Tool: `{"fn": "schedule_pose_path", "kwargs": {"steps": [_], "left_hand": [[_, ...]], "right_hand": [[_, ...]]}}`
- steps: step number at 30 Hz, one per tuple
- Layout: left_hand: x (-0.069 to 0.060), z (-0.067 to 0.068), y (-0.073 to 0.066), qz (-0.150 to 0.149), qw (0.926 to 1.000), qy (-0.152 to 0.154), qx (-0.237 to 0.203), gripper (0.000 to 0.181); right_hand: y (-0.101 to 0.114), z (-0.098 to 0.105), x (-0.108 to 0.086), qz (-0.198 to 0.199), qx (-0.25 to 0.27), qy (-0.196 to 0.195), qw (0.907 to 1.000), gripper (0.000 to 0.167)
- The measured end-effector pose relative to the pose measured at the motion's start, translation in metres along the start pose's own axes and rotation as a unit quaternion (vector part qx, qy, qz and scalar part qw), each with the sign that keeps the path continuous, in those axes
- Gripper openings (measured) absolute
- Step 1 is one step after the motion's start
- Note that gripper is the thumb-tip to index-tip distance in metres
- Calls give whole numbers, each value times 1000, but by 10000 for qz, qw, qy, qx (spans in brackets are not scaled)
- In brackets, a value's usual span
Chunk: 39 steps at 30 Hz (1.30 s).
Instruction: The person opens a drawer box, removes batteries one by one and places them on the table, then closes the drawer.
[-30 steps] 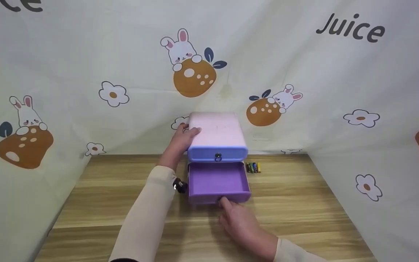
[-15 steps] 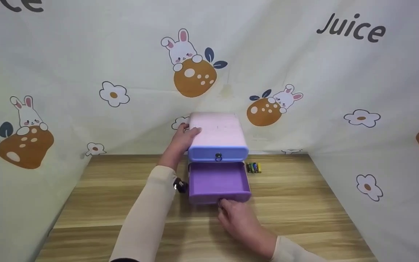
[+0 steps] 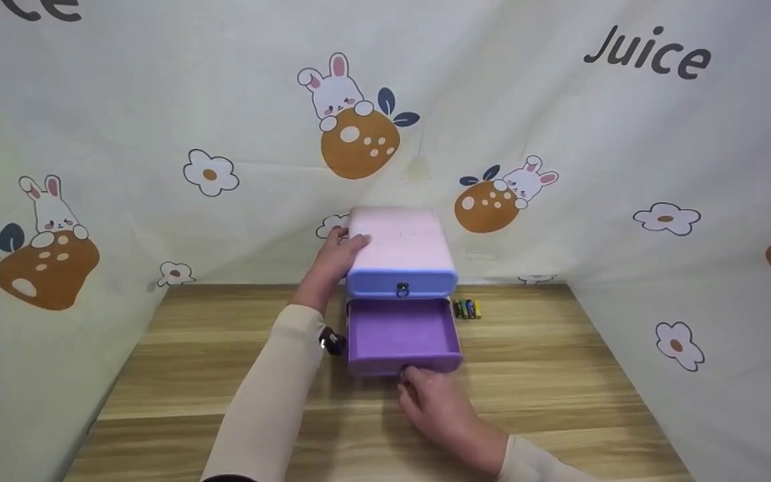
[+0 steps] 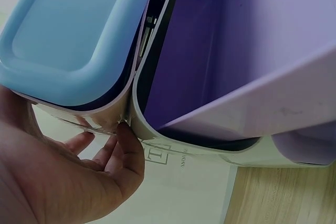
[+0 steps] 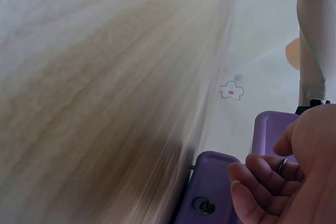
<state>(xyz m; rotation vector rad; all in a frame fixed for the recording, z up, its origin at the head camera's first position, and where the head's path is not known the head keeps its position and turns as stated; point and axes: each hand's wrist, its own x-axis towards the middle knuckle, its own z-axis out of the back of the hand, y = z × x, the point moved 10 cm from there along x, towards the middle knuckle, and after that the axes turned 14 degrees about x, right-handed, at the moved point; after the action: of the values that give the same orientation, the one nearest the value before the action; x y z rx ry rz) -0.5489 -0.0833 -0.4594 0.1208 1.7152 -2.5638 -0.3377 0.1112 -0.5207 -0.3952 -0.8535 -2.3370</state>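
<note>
Since a second ago, the index finger of my right hand (image 3: pixel 442 405) has bent in at the front of the purple drawer (image 3: pixel 372 366); the drawer juts out as before, below the closed blue drawer (image 3: pixel 372 284). That hand grips its ring (image 5: pixel 282 166). My left hand (image 3: pixel 335 258) holds the cabinet (image 3: pixel 399 237) at its left side, thumb on top, fingers bent against the wall. Small coloured sticks (image 3: pixel 467 308) lie right of the cabinet on the table (image 3: pixel 539 388).

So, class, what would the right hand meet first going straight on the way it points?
Most likely the open drawer's purple front, directly ahead of the right hand; any gap is hard to judge.
</note>
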Motion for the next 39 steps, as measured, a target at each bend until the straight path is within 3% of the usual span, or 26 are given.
{"fn": "schedule_pose_path", "kwargs": {"steps": [16, 39], "left_hand": [[2, 0, -1, -32, 9999, 24, -105, 82], [1, 0, -1, -25, 10000, 23, -45, 83]], "right_hand": [[9, 6, 6, 163, 2, 59, 9999, 22], [7, 9, 14, -382, 295, 279, 9984, 22]]}}
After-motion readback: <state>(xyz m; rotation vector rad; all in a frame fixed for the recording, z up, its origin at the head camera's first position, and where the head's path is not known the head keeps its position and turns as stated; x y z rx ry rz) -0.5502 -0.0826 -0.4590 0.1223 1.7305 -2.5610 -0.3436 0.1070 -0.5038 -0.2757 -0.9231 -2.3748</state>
